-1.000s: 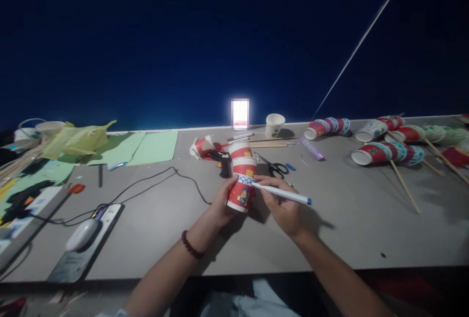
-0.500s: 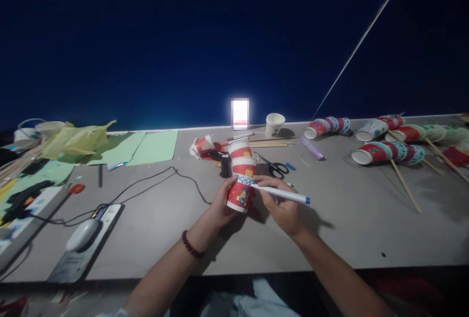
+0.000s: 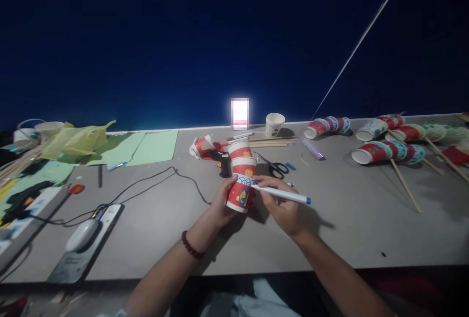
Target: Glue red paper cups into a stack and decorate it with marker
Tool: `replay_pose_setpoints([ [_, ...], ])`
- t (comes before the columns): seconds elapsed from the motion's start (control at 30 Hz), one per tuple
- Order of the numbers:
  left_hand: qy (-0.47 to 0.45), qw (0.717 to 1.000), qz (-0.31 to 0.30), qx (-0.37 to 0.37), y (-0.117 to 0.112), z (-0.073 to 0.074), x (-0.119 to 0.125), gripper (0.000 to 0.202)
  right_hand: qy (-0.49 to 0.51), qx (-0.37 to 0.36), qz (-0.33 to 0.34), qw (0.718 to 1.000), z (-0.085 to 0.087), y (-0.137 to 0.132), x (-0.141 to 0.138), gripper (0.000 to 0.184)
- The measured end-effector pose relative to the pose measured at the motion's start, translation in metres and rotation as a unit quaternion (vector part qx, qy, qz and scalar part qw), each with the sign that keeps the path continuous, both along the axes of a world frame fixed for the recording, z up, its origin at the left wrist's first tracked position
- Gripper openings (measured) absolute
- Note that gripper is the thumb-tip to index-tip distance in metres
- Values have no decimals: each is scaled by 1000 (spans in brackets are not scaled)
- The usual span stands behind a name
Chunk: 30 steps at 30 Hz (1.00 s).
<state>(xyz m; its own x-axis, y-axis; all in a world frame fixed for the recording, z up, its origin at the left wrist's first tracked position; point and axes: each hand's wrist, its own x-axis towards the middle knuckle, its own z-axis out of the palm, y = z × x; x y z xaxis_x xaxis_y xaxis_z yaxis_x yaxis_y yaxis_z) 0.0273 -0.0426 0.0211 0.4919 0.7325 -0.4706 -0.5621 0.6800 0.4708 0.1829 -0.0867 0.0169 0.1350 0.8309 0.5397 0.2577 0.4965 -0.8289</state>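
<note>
A row of joined red-and-white paper cups [image 3: 242, 197] tilts above the table in front of me, with a blue scale pattern on the white band of the nearest one. My left hand [image 3: 223, 204] is closed around the lower cup from its left side. In my right hand [image 3: 284, 209] I grip a white marker [image 3: 286, 194] with a blue end; its tip meets the patterned band at the right. Behind the cups lie black scissors [image 3: 279, 170], a black glue gun [image 3: 222, 161], a blue pen cap [image 3: 290, 166] and a cut red cup [image 3: 203, 146].
Several finished cup chains [image 3: 388, 152] with sticks lie at the right. A white cup [image 3: 275, 125] stands by a glowing screen [image 3: 240, 113]. On the left are green paper sheets [image 3: 154, 148], a yellow plastic bag [image 3: 76, 140], a power strip [image 3: 32, 219], a phone [image 3: 73, 263] and a cable.
The marker's blue end has shifted very slightly to the right. Both hands and the cups otherwise keep their places.
</note>
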Motion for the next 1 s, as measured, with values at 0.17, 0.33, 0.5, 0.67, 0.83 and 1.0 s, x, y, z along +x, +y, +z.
replay_pose_setpoints([
  [0.17, -4, 1000, 7, -8, 0, 3, 1, 23, -9, -3, -1, 1000, 1, -1, 0, 12],
  [0.33, 5, 1000, 13, -12, -1, 4, 2, 24, 6, -9, 1, 1000, -4, 0, 0, 10],
  [0.5, 6, 1000, 9, -4, -1, 4, 2, 26, 37, -12, 10, 999, -8, 0, -1, 9],
  [0.67, 14, 1000, 12, 25, 1, -1, 1, 27, 97, -20, 16, 995, -9, 0, 0, 6],
  [0.83, -18, 999, -1, 30, 1, -6, 1, 28, 110, -17, 5, 994, -9, 0, 0, 7],
  [1.0, -3, 1000, -9, 6, 1, 4, 0, 38, 94, -25, 2, 995, -10, 2, 0, 6],
])
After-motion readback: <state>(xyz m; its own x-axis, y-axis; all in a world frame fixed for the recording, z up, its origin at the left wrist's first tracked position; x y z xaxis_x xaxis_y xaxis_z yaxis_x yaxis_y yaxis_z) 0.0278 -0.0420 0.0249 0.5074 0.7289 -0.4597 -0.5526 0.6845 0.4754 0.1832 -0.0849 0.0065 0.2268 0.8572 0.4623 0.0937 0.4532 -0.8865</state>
